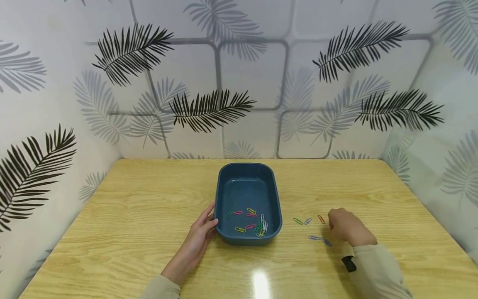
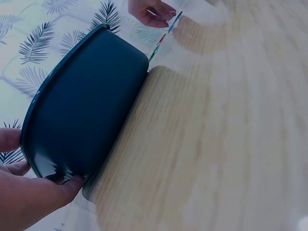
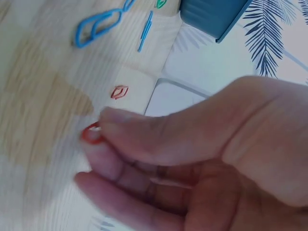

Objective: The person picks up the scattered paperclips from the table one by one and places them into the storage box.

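Note:
A dark blue rectangular bin stands on the table with several coloured paper clips scattered across its nearer half. At its near left corner my left hand holds the bin, thumb at the rim and fingers along the outer wall. To the right of the bin, my right hand is low over the table. Between thumb and forefinger it pinches a red paper clip, which the hand hides in the head view. Just left of this hand lie an orange-red clip, a green clip and several blue clips.
The light wooden table reaches back to a wall papered with leaf patterns. More papered walls flank it left and right. A bright reflection shows at the table's front. A dark object sits at the right wrist.

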Demonstrator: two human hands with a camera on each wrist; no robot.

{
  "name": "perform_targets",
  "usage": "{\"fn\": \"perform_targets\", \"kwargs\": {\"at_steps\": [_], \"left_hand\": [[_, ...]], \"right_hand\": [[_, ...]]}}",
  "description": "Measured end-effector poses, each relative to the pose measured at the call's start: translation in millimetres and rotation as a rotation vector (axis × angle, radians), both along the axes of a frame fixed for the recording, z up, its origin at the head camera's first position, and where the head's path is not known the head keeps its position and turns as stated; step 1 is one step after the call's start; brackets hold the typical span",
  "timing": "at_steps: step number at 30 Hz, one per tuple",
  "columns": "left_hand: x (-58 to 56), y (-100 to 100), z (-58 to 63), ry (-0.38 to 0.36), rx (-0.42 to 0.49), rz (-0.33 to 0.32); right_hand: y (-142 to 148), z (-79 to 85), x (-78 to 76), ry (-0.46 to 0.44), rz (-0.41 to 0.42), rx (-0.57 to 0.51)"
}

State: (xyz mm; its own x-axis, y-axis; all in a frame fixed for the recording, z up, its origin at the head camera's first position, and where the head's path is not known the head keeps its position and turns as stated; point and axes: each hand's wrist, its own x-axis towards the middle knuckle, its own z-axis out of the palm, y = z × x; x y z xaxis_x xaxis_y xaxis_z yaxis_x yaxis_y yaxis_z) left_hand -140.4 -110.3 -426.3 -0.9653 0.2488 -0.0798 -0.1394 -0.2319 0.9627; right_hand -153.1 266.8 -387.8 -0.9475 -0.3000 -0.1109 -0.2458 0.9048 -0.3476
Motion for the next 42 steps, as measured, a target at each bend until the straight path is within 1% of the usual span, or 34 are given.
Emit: {"fn": "perform_targets", "kwargs": {"at_steps": [3, 5, 9, 14, 18, 25, 29, 36, 42], "left_hand": [[-0.7, 1, -0.1, 0.005, 0.002, -0.003], [-1.1, 1, -0.1, 0.005, 0.002, -0.004], [-1.2, 1, -0.1, -0.002, -0.002, -0.005], [-1.0, 1, 0.6, -0.008, -0.005, 0.004], [-0.2, 1, 1.6, -0.014, -0.007, 0.013], [2.0, 1, 2.1, -0.001, -0.011, 0.016], [1.1, 1, 0.9, 0.000, -0.003, 0.014], [0.3, 0, -0.8, -0.004, 0.000, 0.011], [-0.1, 1, -0.3, -0.009, 0.006, 0.016]], "right_hand": [[-1, -2.1, -2.0, 0.109, 0.033, -0.013], [-2, -3.2, -4.4, 0.164, 0.047, -0.023], [-5, -4.0, -7.4, 0.208, 0.040, -0.089], [-13, -0.4, -7.9, 0.268, 0.028, -0.167], [-20, 5.0, -6.1, 0.273, 0.015, -0.221], [-28, 10.7, -3.5, 0.271, 0.029, -0.279], [-34, 10.0, -2.6, 0.308, 0.011, -0.315], [-51, 3.2, -1.5, 0.414, 0.000, -0.361], [-60, 4.8, 1.7, 0.427, -0.016, -0.405]]}}
